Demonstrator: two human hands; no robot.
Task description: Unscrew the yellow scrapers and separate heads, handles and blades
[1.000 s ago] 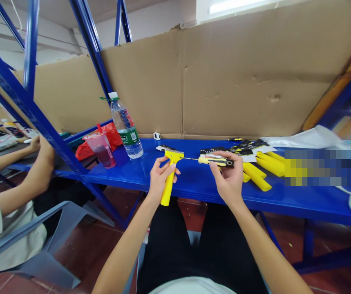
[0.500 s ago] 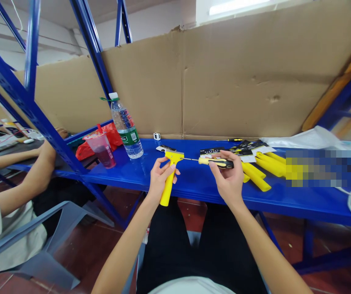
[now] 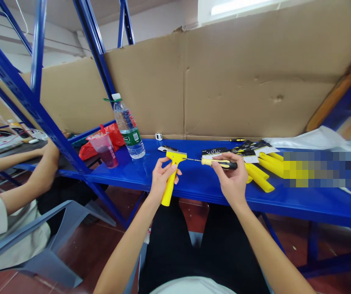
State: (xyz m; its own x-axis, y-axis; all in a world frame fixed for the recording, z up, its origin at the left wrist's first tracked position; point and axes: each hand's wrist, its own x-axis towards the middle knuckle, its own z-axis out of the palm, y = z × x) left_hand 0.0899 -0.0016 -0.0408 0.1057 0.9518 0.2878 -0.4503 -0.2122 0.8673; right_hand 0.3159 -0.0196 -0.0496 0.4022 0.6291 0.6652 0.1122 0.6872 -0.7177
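Note:
My left hand (image 3: 162, 176) is closed round a yellow scraper (image 3: 169, 188), a T-shaped tool with a thin metal edge along its head and its handle pointing down. In my right hand (image 3: 233, 178) is a screwdriver (image 3: 216, 163) with a cream and black handle, held level in the fingers. Its thin shaft points left, and the tip meets the right side of the scraper's head; whether it sits in a screw is too small to tell. Beyond my right hand lie black printed cards (image 3: 245, 152) and several yellow handles (image 3: 259, 178).
A water bottle (image 3: 129, 132) and a pink cup (image 3: 104, 151) stand at the left of the blue table (image 3: 193, 188). A second screwdriver (image 3: 236, 140) lies by the cardboard wall (image 3: 239, 81). At far left, a person's arm (image 3: 37, 175) rests beyond the blue post.
The view has shifted slightly, moving everything a little to the right. Both hands keep their hold, with the screwdriver tip still at the scraper's head.

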